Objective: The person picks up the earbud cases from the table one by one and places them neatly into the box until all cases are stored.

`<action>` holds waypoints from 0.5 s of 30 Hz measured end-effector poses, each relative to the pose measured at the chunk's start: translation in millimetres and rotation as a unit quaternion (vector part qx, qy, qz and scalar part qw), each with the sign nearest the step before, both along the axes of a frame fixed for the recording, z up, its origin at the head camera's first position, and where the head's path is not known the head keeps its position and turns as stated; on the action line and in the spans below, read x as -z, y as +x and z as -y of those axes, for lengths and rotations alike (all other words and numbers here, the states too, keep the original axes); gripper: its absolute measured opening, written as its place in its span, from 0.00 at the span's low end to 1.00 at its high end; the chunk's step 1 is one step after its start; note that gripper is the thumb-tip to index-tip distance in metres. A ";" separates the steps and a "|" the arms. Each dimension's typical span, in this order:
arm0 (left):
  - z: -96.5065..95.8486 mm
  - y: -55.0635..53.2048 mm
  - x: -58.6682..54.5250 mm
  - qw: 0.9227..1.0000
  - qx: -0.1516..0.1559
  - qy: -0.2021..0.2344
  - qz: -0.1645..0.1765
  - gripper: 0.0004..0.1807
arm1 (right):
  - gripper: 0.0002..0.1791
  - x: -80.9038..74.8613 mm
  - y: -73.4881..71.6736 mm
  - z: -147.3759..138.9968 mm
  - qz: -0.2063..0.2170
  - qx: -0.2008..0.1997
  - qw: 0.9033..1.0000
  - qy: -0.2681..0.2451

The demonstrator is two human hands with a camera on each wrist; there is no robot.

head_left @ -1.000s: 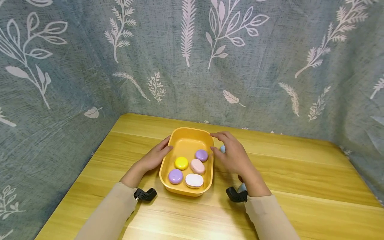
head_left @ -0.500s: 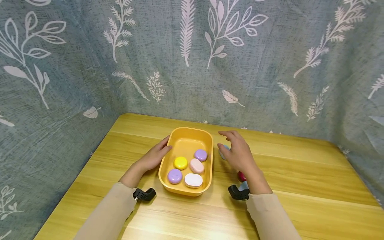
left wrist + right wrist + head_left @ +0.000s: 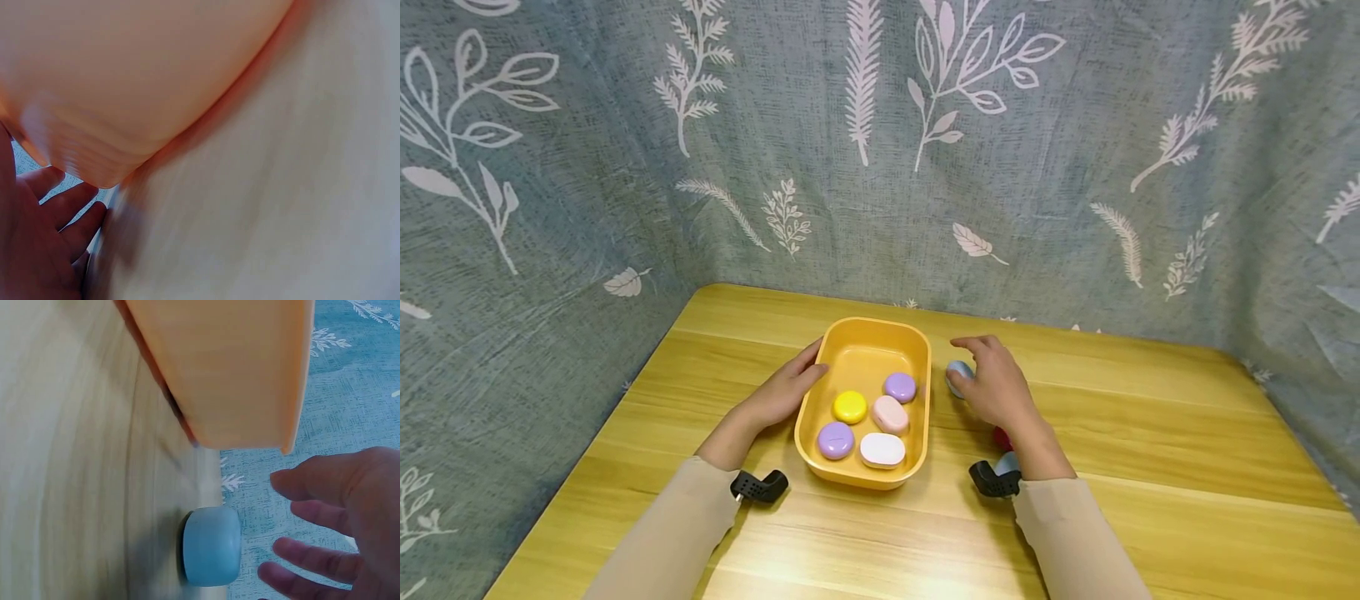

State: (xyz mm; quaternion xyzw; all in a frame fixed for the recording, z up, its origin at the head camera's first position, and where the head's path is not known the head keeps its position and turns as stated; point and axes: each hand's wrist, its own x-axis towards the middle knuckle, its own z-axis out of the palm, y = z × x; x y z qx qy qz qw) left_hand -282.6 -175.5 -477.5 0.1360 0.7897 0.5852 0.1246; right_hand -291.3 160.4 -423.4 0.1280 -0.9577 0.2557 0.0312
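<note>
Blue case (image 3: 212, 547) near orange tray (image 3: 863, 371) is partly hidden behind right hand (image 3: 1000, 387)

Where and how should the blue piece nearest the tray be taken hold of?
I would pinch the blue piece by its opposite rounded sides, the right hand coming from above. It lies low on the table with a gap to the tray, so fingers likely fit around it; its top shows no handle.
</note>
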 end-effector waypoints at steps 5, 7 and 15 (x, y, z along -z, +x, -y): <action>0.1 0.3 0.1 1.000 0.000 0.005 0.001 0.34 | 0.28 4.6 -1.0 -0.5 0.014 0.002 1.000 0.023; 0.1 0.5 0.1 1.000 0.000 0.006 0.000 0.33 | 0.28 6.1 -1.1 -1.1 0.014 0.000 0.999 0.032; -0.2 0.6 -0.4 1.000 0.005 0.009 -0.003 0.33 | 0.28 9.1 -2.4 -2.5 0.029 -0.014 0.998 0.055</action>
